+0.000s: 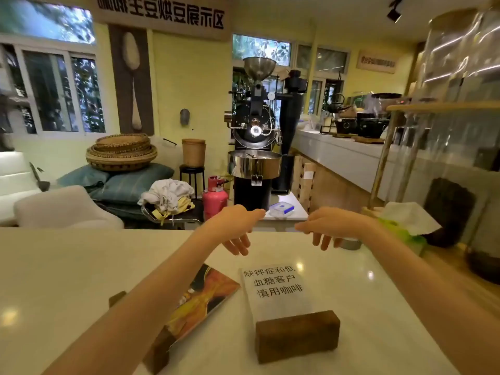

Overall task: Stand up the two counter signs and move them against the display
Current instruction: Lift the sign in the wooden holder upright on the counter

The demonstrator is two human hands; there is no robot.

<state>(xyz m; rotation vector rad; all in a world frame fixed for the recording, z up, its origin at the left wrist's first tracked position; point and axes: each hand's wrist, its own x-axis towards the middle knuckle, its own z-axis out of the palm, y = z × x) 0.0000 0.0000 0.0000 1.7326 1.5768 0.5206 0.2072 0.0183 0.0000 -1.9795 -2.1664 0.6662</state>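
Note:
Two counter signs lie flat on the white counter [67,266]. The white text sign [276,289] has black characters and a dark wooden base block [297,336] at its near end. The colourful orange picture sign [200,296] lies to its left, partly hidden under my left forearm, its wooden base near the bottom edge. My left hand [238,228] and my right hand [327,228] hover beyond the signs near the counter's far edge, fingers apart and pointing down, holding nothing. The glass display case [457,104] stands at the right.
A green tissue pack [405,226] with a white tissue sits at the right by the display's wooden frame. A small round tin [350,243] sits behind my right hand. Beyond the counter stand a coffee roaster [254,136], a pink gas cylinder [215,198] and chairs.

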